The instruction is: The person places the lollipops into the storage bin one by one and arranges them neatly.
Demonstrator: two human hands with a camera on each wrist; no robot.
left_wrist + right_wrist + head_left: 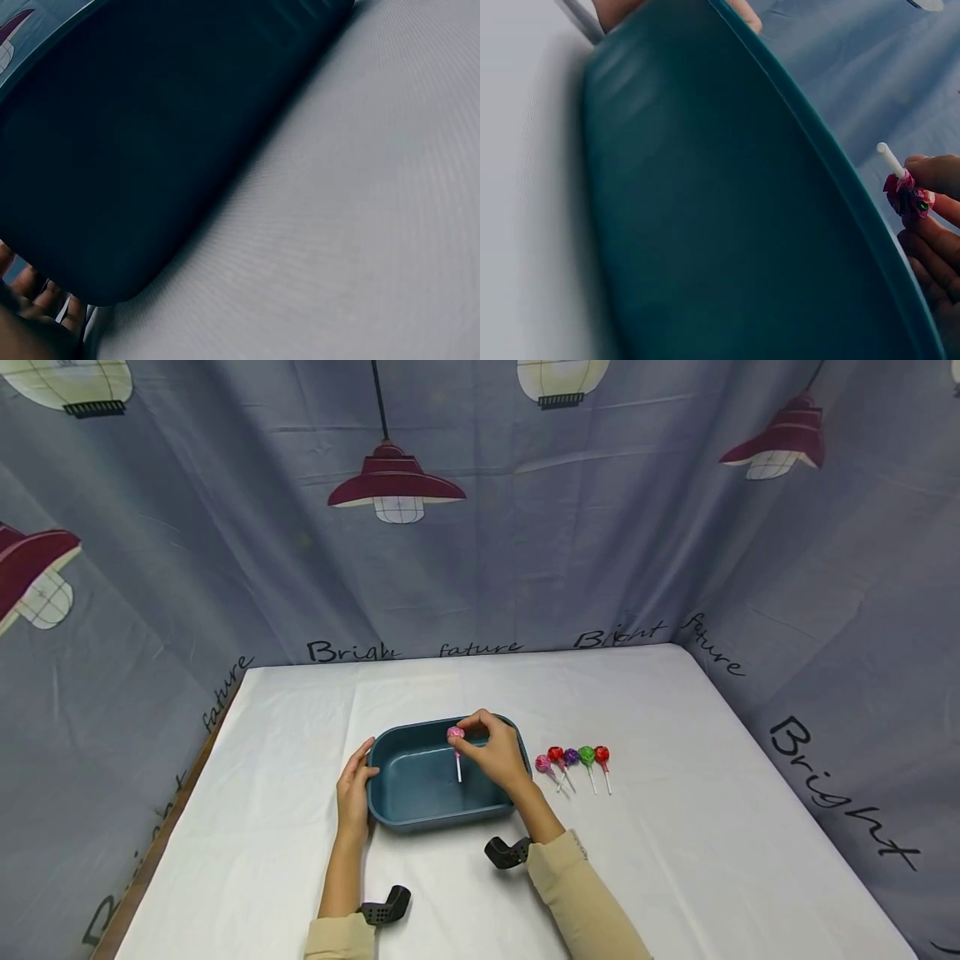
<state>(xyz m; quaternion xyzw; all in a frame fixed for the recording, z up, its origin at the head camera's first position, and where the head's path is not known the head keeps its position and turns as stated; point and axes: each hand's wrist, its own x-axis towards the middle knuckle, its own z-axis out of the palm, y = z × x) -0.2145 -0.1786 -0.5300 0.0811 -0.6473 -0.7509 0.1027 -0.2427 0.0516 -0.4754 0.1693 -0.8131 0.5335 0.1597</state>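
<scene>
A pink-wrapped lollipop (pixel 455 733) is pinched by its head between the thumb and fingers of my right hand (pixel 491 752), its white stick pointing down over the teal tray (pixel 405 817). In the right wrist view the same lollipop (pixel 911 199) shows beyond the tray's rim, with its stick toward the upper left. My left hand (pixel 352 793) holds the tray's left end, thumb at the rim and fingers along the outer wall. The left wrist view catches those fingers (pixel 49 298) past the tray's dark side. No other lollipop shows inside the tray.
To the right of the tray lie several lollipops in a row: a pink one (pixel 543 763), a red one (pixel 555 752), a purple one (pixel 571 757), a green one (pixel 587 755) and another red one (pixel 602 753). A white cloth (pixel 712 860) covers the table; a printed curtain (pixel 525 568) surrounds it.
</scene>
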